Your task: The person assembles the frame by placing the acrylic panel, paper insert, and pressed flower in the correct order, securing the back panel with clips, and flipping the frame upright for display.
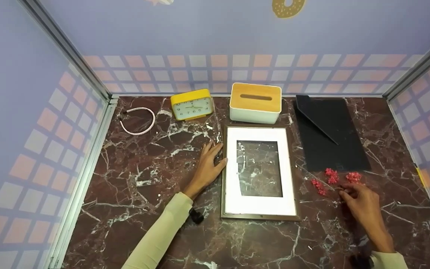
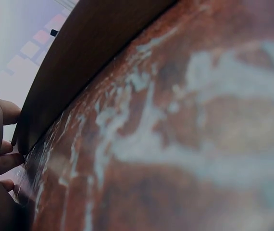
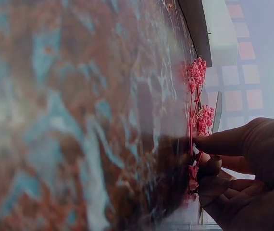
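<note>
A brown-edged picture frame point(image 1: 259, 206) with a white mat lies flat at the middle of the table, marble showing through the mat's window. My left hand point(image 1: 208, 170) touches its left edge with fingers extended; in the left wrist view the fingers meet the frame's dark side point(image 2: 89, 57). To the right of the frame lie three small clusters of pink dried flowers point(image 1: 331, 175) on thin stems. My right hand point(image 1: 362, 205) is beside them, pinching the stems between thumb and fingers. In the right wrist view, the flower heads point(image 3: 195, 74) stick out past the thumb.
Behind the frame stands a white tissue box point(image 1: 255, 116) with a wooden lid. A yellow alarm clock point(image 1: 192, 104) and a pale headband point(image 1: 153, 121) are at the back left. At the back right lies a black panel point(image 1: 334, 157) with an angled stand flap.
</note>
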Tool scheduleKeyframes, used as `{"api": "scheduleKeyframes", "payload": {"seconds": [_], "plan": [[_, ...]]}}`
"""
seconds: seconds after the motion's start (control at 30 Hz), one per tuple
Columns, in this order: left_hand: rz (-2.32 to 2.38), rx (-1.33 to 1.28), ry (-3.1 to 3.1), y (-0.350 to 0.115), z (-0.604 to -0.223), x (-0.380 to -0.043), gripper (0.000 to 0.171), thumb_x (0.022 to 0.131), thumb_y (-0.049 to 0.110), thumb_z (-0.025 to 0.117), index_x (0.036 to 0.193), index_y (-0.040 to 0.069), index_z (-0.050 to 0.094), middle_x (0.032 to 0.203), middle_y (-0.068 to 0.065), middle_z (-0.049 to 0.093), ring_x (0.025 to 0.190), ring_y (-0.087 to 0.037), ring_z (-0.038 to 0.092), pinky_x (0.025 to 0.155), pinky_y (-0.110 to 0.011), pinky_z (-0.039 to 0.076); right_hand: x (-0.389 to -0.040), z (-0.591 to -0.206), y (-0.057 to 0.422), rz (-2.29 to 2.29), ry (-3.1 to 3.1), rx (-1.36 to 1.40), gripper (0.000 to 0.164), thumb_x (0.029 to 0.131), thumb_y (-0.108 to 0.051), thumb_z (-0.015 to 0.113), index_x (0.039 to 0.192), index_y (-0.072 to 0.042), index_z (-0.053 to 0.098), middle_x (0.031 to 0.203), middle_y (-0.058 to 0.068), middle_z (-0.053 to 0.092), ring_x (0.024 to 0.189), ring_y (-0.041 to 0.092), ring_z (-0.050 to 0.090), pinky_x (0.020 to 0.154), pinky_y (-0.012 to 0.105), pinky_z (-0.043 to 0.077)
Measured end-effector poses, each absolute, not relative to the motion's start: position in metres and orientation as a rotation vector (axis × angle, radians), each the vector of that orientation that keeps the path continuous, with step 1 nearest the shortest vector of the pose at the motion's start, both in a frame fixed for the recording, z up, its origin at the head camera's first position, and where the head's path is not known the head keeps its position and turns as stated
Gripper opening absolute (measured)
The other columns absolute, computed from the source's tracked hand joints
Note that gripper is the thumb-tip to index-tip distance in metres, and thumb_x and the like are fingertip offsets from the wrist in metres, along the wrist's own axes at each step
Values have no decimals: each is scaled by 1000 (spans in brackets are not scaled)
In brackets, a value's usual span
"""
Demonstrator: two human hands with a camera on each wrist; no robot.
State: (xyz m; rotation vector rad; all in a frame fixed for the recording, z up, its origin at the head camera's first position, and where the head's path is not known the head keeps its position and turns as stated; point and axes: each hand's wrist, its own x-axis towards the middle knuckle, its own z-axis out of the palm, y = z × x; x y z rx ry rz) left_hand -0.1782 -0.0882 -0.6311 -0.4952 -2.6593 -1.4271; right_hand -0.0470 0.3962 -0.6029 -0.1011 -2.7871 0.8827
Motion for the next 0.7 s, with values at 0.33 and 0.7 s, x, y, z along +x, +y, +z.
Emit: {"api": "scheduleKeyframes", "payload": {"seconds": [0.33, 0.7], "plan": [[-1414, -481, -2658, -88, -633, -179, 59, 103, 20, 72, 156, -4, 58, 160, -23, 57, 163, -49, 29, 134, -65, 15, -51, -596, 391, 895, -2740, -122, 14, 92, 2, 85, 105, 5, 82, 82, 16, 78, 66, -7, 57, 61, 9, 38], [-1436, -457, -2690, -88, -630, -177, 60, 104, 21, 72, 159, 0, 57, 164, -20, 55, 164, -48, 25, 134, -64, 17, -68, -582, 365, 1019, -2625, -102, 13, 92, 5, 85, 104, 5, 83, 83, 18, 79, 68, -19, 54, 62, 7, 40]]}}
